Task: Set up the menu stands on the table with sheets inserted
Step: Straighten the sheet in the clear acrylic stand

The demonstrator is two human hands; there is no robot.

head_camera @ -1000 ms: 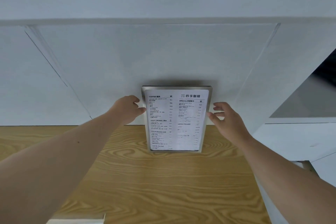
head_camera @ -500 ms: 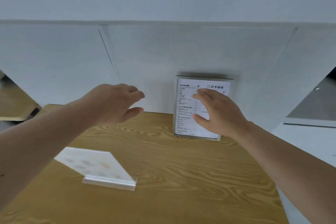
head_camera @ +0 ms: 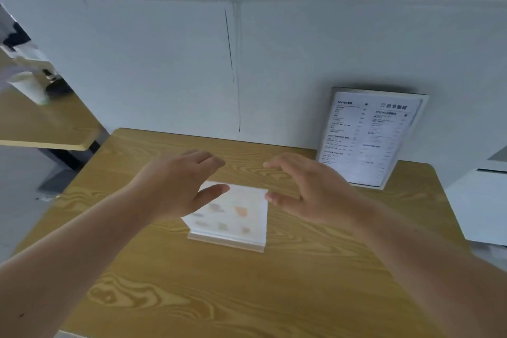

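A large menu stand with a black-and-white printed sheet leans upright against the white partition at the table's back right. A smaller clear acrylic stand holding a sheet with pale coloured pictures sits near the middle of the wooden table. My left hand hovers over the small stand's upper left corner, fingers apart. My right hand hovers at its upper right corner, also spread. Neither hand grips anything.
A white partition wall runs along the table's back edge. Another wooden table with a pale cup on it stands at the far left. A white cabinet borders the right side.
Both hands left the large menu stand, which stays against the partition, and moved left and nearer to the small acrylic stand. My view swung left, so the large stand sits at the right.
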